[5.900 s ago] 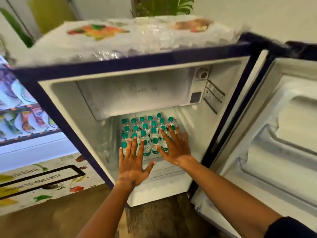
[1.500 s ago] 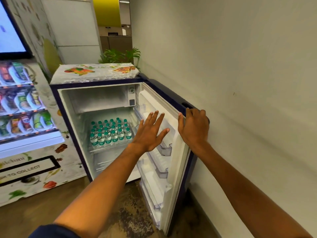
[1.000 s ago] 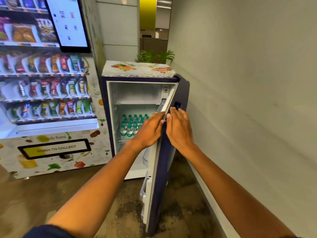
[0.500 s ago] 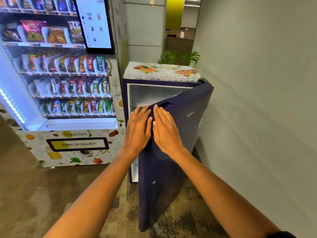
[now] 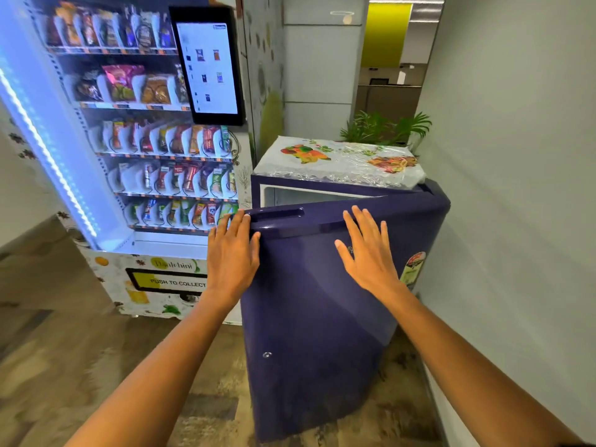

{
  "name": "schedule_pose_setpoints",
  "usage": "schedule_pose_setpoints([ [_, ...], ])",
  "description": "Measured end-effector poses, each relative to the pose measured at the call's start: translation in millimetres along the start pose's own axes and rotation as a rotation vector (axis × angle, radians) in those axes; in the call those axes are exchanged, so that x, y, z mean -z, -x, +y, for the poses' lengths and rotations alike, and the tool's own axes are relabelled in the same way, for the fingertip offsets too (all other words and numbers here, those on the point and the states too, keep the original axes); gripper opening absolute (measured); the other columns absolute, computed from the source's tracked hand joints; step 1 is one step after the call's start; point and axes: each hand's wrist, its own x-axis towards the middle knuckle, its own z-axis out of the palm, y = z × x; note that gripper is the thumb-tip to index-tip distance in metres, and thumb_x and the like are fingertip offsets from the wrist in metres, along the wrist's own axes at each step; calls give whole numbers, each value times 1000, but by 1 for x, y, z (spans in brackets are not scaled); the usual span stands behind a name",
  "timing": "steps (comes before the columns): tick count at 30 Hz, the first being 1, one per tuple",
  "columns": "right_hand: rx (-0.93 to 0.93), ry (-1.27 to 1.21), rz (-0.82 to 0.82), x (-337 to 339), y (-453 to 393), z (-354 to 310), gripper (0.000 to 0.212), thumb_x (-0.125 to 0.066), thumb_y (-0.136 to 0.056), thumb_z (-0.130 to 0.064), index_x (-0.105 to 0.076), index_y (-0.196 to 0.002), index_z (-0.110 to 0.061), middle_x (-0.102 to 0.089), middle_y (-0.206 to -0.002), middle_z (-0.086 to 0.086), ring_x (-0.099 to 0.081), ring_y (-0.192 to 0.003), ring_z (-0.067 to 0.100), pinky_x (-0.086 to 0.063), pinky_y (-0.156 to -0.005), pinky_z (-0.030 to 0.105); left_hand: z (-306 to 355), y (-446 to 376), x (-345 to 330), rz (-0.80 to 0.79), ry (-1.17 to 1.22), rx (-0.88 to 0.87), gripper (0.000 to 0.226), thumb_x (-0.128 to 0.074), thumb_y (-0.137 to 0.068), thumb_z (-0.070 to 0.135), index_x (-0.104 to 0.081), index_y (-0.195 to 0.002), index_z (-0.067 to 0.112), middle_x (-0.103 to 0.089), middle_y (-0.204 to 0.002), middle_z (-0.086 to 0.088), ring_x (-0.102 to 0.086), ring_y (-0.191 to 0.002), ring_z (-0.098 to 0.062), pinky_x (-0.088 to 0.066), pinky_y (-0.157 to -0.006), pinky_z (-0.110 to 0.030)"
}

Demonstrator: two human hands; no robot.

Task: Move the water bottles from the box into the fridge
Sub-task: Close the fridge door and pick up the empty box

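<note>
A small dark-blue fridge (image 5: 338, 185) stands against the right wall, its door (image 5: 322, 317) nearly closed with only a narrow strip of white interior showing at the top. My left hand (image 5: 233, 253) lies flat on the door's left edge by the recessed handle (image 5: 277, 214). My right hand (image 5: 367, 253) presses flat on the door's upper middle, fingers spread. The water bottles are hidden behind the door. No box is in view.
A lit snack vending machine (image 5: 135, 150) with a touch screen (image 5: 209, 66) stands left of the fridge. A patterned plastic sheet (image 5: 338, 159) covers the fridge top, with a plant (image 5: 383, 127) behind. The grey wall (image 5: 516, 188) runs close on the right.
The door has swung further towards closed, now hiding the bottles. My hands have spread apart on it, the left at the handle edge and the right nearer the hinge side.
</note>
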Motion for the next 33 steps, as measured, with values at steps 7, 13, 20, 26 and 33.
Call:
schedule_pose_setpoints([
  [7, -18, -13, 35, -30, -28, -3, 70, -40, -97, -54, -25, -155, -16, -19, -163, 7, -12, -151, 28, -14, -121, 56, -14, -40, -38, -127, -31, 104, 58, -44, -100, 32, -31, -150, 4, -31, -157, -14, -28, -144, -36, -31, -114, -52],
  [13, -60, 42, 40, -51, -50, -7, 76, -40, -95, -59, -21, -156, -18, -15, -164, 8, -8, -152, 28, -12, -119, 61, -23, -57, -62, -214, 8, 87, 74, -49, -97, 40, -14, -155, 12, -9, -164, -7, -16, -147, -38, -28, -113, -58],
  [20, -152, 104, 49, -70, -73, -16, 79, -41, -94, -60, -16, -157, -18, -10, -165, 7, -4, -152, 28, -12, -119, 61, -40, -92, -88, -263, 86, 51, 77, -46, -97, 43, -6, -156, 15, 1, -164, -2, -16, -147, -39, -25, -114, -58],
  [26, -220, 167, 79, -87, -88, -21, 82, -41, -94, -61, -12, -158, -19, -7, -165, 7, 0, -153, 28, -11, -119, 61, -53, -113, -111, -254, 162, -3, 80, -48, -96, 44, -4, -156, 15, 2, -164, -2, -16, -147, -38, -27, -114, -58],
  [33, -289, 201, 118, -99, -101, -27, 83, -43, -93, -61, -14, -158, -19, -7, -165, 7, 1, -153, 28, -10, -119, 61, -64, -129, -131, -254, 261, -48, 82, -46, -96, 46, 2, -156, 20, 7, -164, 1, -12, -148, -38, -24, -114, -61],
])
